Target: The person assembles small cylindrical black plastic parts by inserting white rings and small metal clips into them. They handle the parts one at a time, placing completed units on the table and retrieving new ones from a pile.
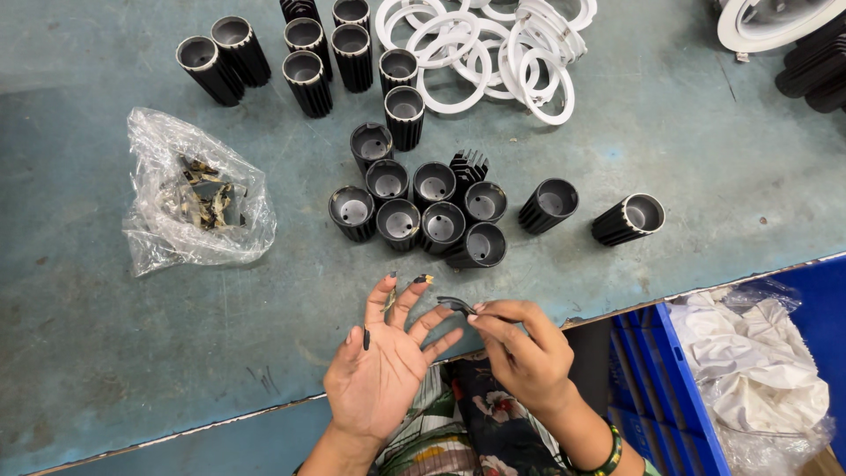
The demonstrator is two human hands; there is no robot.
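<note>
My left hand [388,360] is held palm up over the near edge of the table, fingers spread, nothing in it. Beside it my right hand [522,348] pinches a small dark clip-like piece [455,305] between thumb and fingertips, its tip reaching toward the left fingers. Just beyond both hands stands a cluster of several black ribbed cylindrical housings [421,211], open ends up. Two more lie tilted to the right, a plain black one [547,204] and another with a white ring fitted [628,219].
A clear plastic bag with small metal pieces [196,196] lies at the left. More black housings [304,53] and a pile of white rings [489,48] are at the far edge. A blue crate [674,388] holding white plastic wrapping sits at the lower right.
</note>
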